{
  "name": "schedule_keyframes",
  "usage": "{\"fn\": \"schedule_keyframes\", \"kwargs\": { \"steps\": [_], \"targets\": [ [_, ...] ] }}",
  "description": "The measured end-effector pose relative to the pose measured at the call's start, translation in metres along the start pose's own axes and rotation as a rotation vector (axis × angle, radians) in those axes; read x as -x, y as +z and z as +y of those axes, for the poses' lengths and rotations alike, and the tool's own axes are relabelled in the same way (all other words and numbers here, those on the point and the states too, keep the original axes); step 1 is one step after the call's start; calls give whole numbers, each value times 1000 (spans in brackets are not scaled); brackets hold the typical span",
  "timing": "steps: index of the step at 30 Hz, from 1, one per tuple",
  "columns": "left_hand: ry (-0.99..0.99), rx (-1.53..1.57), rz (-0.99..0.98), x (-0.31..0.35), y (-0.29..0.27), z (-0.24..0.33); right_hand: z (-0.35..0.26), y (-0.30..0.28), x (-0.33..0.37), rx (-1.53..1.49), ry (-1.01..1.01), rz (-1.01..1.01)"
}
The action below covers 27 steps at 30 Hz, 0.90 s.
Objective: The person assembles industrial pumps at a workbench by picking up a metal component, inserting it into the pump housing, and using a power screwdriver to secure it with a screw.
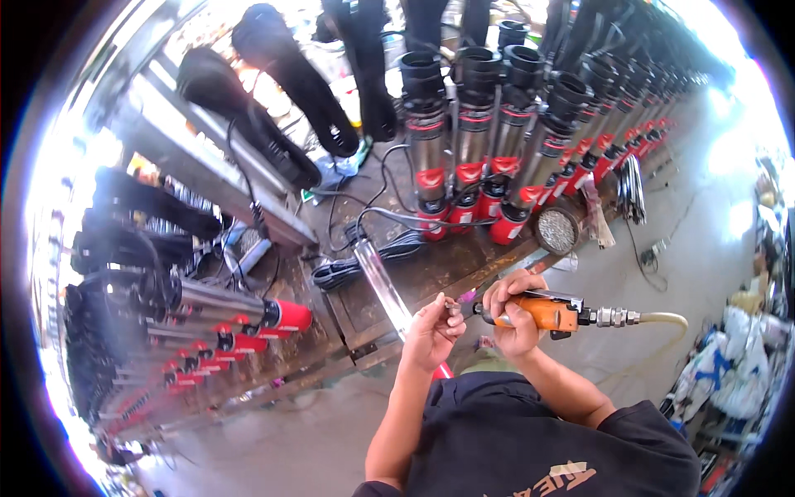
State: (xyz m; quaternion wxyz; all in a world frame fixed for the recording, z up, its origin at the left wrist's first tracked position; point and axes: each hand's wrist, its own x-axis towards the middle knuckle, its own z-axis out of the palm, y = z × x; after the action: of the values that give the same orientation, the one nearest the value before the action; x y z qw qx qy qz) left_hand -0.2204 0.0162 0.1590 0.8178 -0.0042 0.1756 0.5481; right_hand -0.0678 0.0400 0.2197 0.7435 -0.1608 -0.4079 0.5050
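My right hand (515,315) is wrapped round an orange air screwdriver (550,314), its nose pointing left toward my other hand. A metal coupling (617,316) joins its rear end to a pale hose (675,320). My left hand (434,333) is closed in a pinch just in front of the nose, on a small metallic piece (453,307) too small to name. Beside that hand a shiny tube (383,282) leans over the bench edge. A black cable leaves its far end, and a red end (444,372) shows below my left wrist.
On the brown bench (331,240) stand several silver-and-red cylindrical tools (474,141) in a row. A round bowl of small metal parts (556,230) sits at the edge. A coiled black cable (364,263) lies nearby. More red-ended cylinders (286,315) lie at left; bags (737,364) lie at right.
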Motion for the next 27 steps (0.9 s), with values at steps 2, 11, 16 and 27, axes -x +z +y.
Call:
{"fn": "schedule_keyframes", "kwargs": {
  "steps": [2, 11, 16, 27],
  "targets": [
    [10, 39, -20, 7, -7, 2, 6, 5, 3, 45, 40, -22],
    [130, 52, 220, 31, -46, -7, 34, 10, 26, 29, 199, -84],
    [103, 153, 380, 43, -73, -13, 51, 12, 49, 88, 261, -211],
    [93, 250, 640, 43, -119, -13, 84, 12, 75, 366, 266, -436]
  ]
}}
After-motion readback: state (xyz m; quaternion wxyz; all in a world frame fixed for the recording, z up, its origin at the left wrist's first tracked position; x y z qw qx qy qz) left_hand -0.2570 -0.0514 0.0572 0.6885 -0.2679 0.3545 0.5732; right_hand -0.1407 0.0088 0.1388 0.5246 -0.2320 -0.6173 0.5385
